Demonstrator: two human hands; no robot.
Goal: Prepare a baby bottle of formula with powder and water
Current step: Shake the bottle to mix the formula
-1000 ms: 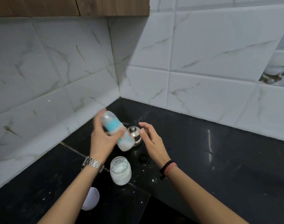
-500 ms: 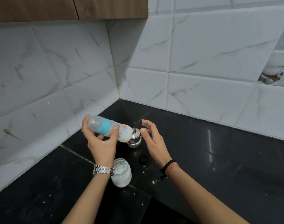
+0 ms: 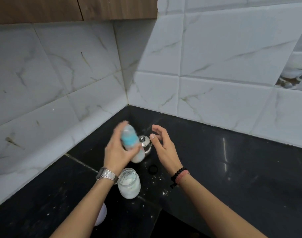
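Your left hand (image 3: 118,152) has its fingers and thumb curled round the middle of the baby bottle (image 3: 132,143), holding it up off the black counter (image 3: 232,177) at a slant, one end towards the wall corner and the other down towards you. The bottle is smeared with motion blur, so I read this as the shaking step, mixing powder into water; the blur also means I cannot say for sure which end carries the cap, or whether it is screwed tight. Gripping round the waist gives you control of both ends while it swings.

Your right hand (image 3: 161,146) hangs just beside the bottle, fingers spread and relaxed, holding nothing and not touching it. It looks placed there as a guard, ready to catch or steady the bottle if it slips.

Behind the bottle, partly hidden by it, stands a small steel pot (image 3: 146,143) with a knobbed lid, probably the water source, pushed back out of the way. Below your left wrist the glass jar (image 3: 129,184) of white powder stands open, close enough to reach. Its white lid (image 3: 101,214) lies near the lower edge, partly under your forearm. A small black ring (image 3: 153,169) sits on the counter between the jar and your right wrist, with specks of spilled powder (image 3: 164,192) scattered nearby.
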